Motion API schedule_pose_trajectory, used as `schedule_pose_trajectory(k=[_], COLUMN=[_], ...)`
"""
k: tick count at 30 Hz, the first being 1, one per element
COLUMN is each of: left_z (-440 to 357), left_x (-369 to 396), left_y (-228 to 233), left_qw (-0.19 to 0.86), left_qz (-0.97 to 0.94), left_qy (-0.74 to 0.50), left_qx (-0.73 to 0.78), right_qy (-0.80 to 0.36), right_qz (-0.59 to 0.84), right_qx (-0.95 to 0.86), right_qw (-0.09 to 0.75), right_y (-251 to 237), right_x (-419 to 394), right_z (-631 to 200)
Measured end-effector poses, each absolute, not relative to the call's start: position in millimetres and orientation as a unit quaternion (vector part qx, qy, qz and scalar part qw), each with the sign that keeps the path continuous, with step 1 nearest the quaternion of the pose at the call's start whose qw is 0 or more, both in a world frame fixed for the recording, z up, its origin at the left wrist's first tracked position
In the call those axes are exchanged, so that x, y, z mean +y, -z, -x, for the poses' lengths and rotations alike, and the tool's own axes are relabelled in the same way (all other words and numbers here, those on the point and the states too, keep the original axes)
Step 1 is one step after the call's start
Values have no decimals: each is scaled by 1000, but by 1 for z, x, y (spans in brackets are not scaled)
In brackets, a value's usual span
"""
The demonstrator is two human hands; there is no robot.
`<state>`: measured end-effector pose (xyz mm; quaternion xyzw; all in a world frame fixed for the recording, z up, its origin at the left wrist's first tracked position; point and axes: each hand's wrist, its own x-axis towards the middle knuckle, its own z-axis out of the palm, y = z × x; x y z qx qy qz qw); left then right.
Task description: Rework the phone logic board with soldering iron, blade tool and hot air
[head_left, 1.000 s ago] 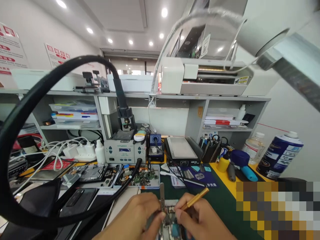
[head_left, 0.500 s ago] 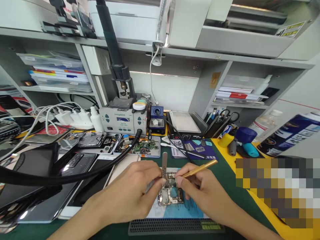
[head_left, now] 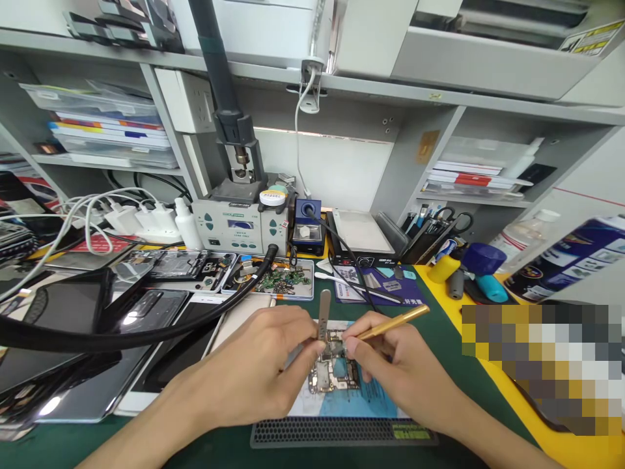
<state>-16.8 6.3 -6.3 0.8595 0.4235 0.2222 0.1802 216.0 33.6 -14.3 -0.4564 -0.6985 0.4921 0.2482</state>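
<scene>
- Pinched in the left hand [head_left: 266, 368] are steel tweezers [head_left: 323, 320], fingers closed on them, the flat end sticking up and the tips down on the board [head_left: 333, 371].
- Right hand [head_left: 390, 365] is clamped on a gold pen tool [head_left: 390, 322], held like a pencil, its tip right at the board's top edge next to the tweezers.
- Board sits on a blue mat [head_left: 361, 400] on the green bench, directly between both hands, pretty much touching the fingertips on each side.
- Black grille strip [head_left: 342, 431] lies just in front of the mat.
- Behind the hands: a tray of small parts [head_left: 278, 280], opened phones [head_left: 180, 266] to its left, and the rework station [head_left: 239, 225] further back.
- Thick black hose [head_left: 122, 339] runs across the left side of the bench.
- Tool cup with scissors [head_left: 432, 231] and a blue spray can [head_left: 571, 257] are off to the right.
</scene>
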Motion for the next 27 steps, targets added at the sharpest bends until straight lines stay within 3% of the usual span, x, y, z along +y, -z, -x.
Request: schedule_pose_trajectory(k=[27], left_z=[18], left_x=[3], left_y=[3], left_qw=[181], left_qz=[-860], left_qy=[-216], left_qx=[426], right_qy=[-487], right_qz=[450], right_qx=[-705], right_qw=[251], right_y=[16], right_x=[33], right_z=[-217])
